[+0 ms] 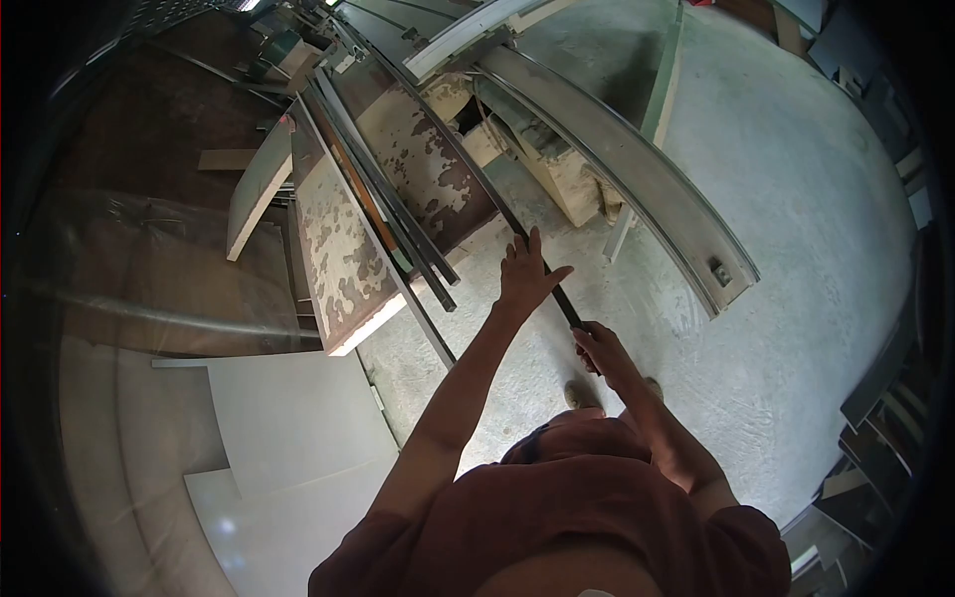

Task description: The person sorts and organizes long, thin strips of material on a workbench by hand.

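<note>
Step in hand, by the look of it: steadying a long dark metal strip (pixel 563 300) leaned on stacked, peeling panels (pixel 423 164) above the concrete floor (pixel 786 249).
Left hand (pixel 525 274): arm stretched forward, palm flat on the strip, fingers spread, grip open.
Right hand (pixel 600 348): lower, elbow bent, grip closed round the strip's near end.
Next move, likely: wrapping the left fingers before any lift.

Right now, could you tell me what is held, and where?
A long dark bar: right hand grips its near end, left hand rests farther up.
</note>
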A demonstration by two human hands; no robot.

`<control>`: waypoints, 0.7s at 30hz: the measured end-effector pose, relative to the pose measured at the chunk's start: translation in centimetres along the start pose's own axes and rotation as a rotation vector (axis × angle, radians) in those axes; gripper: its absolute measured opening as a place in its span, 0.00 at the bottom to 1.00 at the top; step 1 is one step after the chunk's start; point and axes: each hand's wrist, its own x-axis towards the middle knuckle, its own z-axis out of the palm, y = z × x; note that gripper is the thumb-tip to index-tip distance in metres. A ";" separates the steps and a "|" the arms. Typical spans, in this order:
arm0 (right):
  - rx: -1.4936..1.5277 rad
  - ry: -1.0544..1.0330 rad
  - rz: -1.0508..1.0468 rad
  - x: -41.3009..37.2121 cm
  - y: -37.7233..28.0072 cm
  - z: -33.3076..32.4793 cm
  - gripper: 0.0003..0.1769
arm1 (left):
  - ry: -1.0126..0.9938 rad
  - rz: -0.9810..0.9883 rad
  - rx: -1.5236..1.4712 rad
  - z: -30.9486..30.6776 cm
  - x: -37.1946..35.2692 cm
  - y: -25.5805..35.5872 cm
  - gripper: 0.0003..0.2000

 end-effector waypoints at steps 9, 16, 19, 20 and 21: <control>0.044 0.000 -0.009 2.0 -0.2 0.8 0.12 | 0.078 0.055 0.110 0.9 1.6 -2.4 0.47; 0.033 -0.013 -0.046 3.3 0.1 1.2 0.17 | 0.114 0.071 0.153 1.4 2.5 -3.4 0.47; 0.019 0.004 -0.060 3.8 0.0 1.5 0.16 | 0.136 0.067 0.140 1.5 2.8 -3.7 0.46; 0.013 0.014 -0.069 3.9 0.1 1.6 0.16 | 0.146 0.073 0.138 1.3 2.9 -3.7 0.46; 0.014 0.017 -0.066 4.0 0.0 1.6 0.16 | 0.156 0.080 0.135 1.2 2.9 -3.8 0.45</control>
